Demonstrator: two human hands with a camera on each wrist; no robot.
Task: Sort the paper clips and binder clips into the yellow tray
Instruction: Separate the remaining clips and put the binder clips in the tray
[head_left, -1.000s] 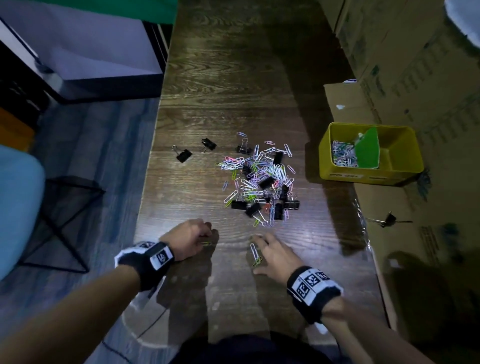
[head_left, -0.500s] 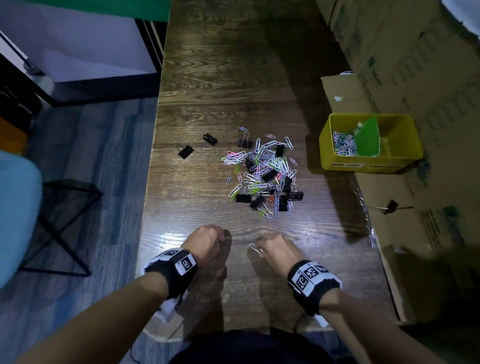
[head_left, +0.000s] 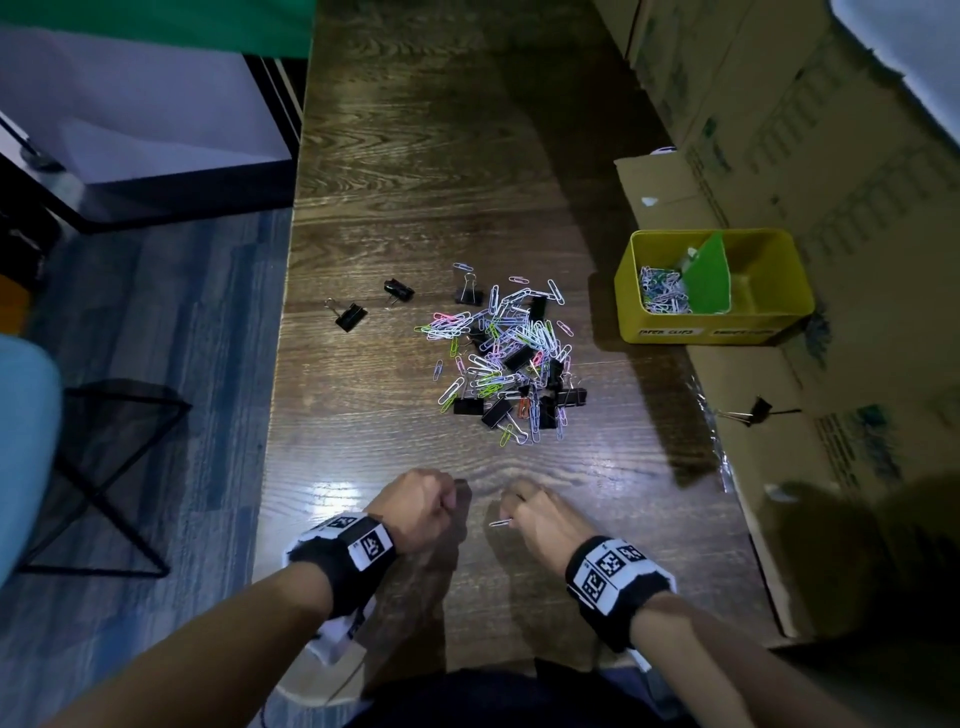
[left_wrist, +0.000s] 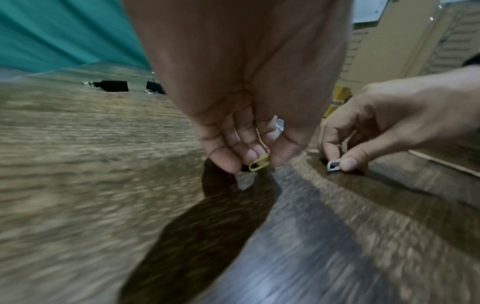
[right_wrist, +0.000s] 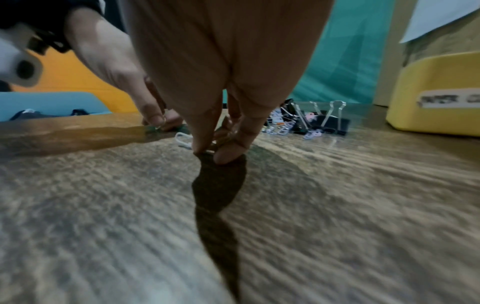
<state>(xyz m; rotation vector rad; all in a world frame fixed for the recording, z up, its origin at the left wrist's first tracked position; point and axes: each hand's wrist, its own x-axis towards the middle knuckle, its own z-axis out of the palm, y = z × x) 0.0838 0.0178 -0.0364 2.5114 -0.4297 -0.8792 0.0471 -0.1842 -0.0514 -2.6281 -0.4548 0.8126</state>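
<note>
1. Since a second earlier, both hands had drawn back from the pile (head_left: 506, 358); the left hand (left_wrist: 241, 144) now pinched a green paper clip (left_wrist: 259, 165), and the right hand (head_left: 540, 514) had lifted a white paper clip (head_left: 500, 523) off the tabletop (head_left: 415, 156). Carrying to the yellow tray (head_left: 769, 322) likely came next.
2. Blur hid each grip's detail; the tray's far compartment looked unreadable.

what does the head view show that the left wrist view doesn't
Only the head view: the inside of the yellow tray, with paper clips in the compartment left of its green divider, and the whole mixed pile.

Only the left wrist view: the green clip pinched in the left hand.

Both: the right hand pinching a white clip, and two stray binder clips on the table.
</note>
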